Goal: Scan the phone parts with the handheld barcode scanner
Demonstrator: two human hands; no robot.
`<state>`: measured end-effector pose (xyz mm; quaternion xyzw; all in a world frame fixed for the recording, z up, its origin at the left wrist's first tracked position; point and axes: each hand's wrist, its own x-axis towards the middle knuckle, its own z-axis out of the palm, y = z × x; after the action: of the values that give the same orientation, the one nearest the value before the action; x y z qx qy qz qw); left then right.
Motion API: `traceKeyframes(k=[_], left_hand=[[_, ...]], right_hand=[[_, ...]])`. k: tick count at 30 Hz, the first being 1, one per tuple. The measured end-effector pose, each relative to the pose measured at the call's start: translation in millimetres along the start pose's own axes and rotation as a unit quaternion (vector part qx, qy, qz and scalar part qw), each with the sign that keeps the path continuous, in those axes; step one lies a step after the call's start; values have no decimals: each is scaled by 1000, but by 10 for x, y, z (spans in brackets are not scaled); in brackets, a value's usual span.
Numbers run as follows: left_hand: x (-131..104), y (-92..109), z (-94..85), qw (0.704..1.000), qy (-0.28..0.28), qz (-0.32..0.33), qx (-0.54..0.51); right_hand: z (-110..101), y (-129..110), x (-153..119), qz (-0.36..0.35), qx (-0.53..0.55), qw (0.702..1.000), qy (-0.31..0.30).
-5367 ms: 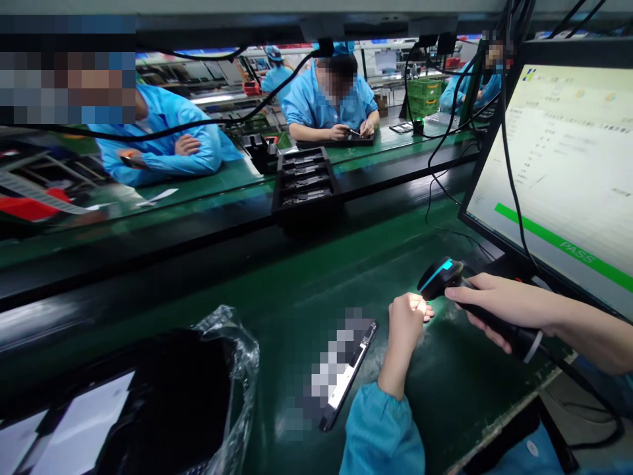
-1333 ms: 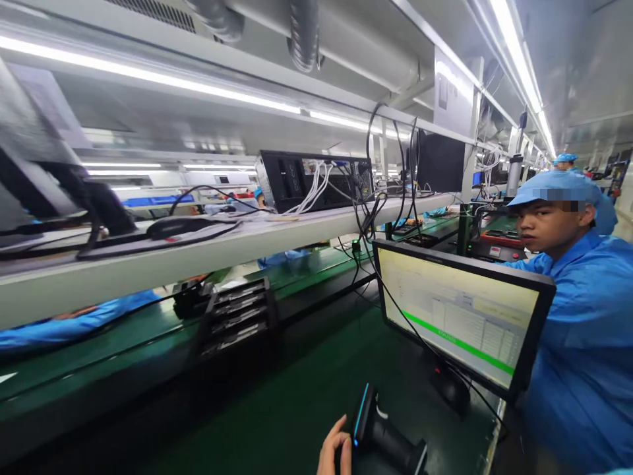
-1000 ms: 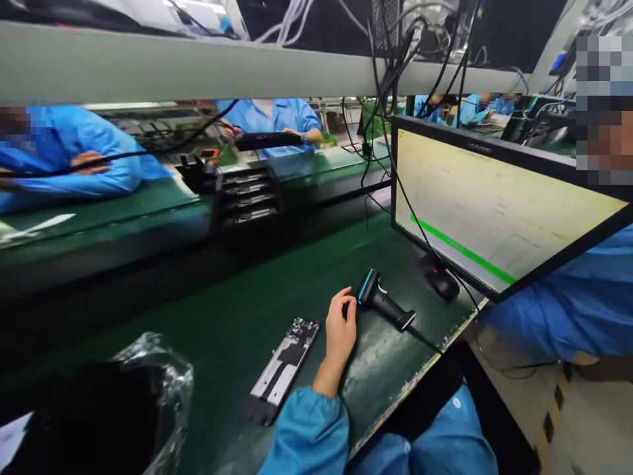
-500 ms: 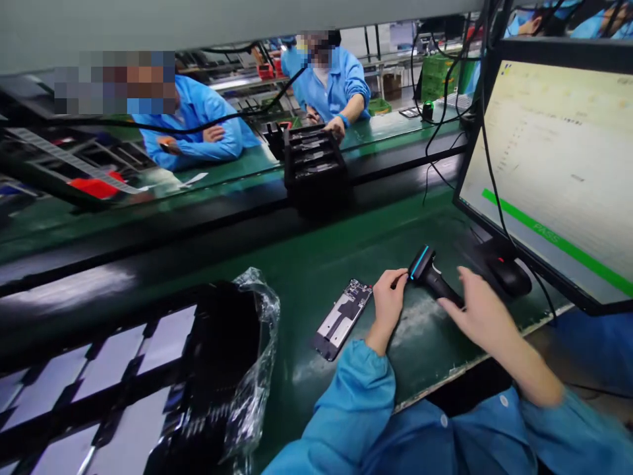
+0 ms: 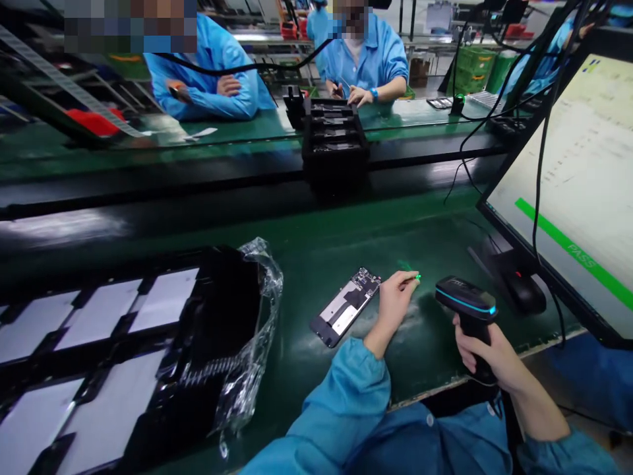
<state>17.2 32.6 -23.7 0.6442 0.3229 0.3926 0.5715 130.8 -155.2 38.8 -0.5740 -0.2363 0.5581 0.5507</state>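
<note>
Apparently mid-scan, the right hand (image 5: 487,356) grips the black handheld barcode scanner (image 5: 467,305), aimed at something tiny pinched in the left hand (image 5: 395,300), with the bare phone frame (image 5: 346,307) lying untouched beside it.

phone frame (image 5: 346,306) left of scanner (image 5: 467,305)

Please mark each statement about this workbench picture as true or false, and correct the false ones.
1. The right hand holds the scanner. True.
2. The left hand lies flat on the phone frame. False: it is beside the frame, pinching a small item lit green.
3. The monitor shows a green bar reading PASS. True.
4. The mouse is in the right hand. False: it lies on the bench under the monitor, untouched.
5. The tray with plastic wrap is at the right of the scanner. False: it is far left.
</note>
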Motion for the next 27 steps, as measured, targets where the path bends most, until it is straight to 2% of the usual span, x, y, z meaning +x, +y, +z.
traceKeyframes(k=[5, 20, 23, 27], left_hand=[[6, 14, 1, 1000, -4, -1, 6], [0, -31, 16, 1000, -3, -11, -16], [-77, 138, 69, 1000, -9, -7, -28], [-274, 667, 296, 998, -35, 28, -49]], right_hand=[[183, 23, 153, -10, 34, 999, -20], [202, -37, 258, 9, 79, 996, -24], [191, -111, 103, -1, 76, 997, -1], [96, -201, -530, -34, 70, 996, 50]])
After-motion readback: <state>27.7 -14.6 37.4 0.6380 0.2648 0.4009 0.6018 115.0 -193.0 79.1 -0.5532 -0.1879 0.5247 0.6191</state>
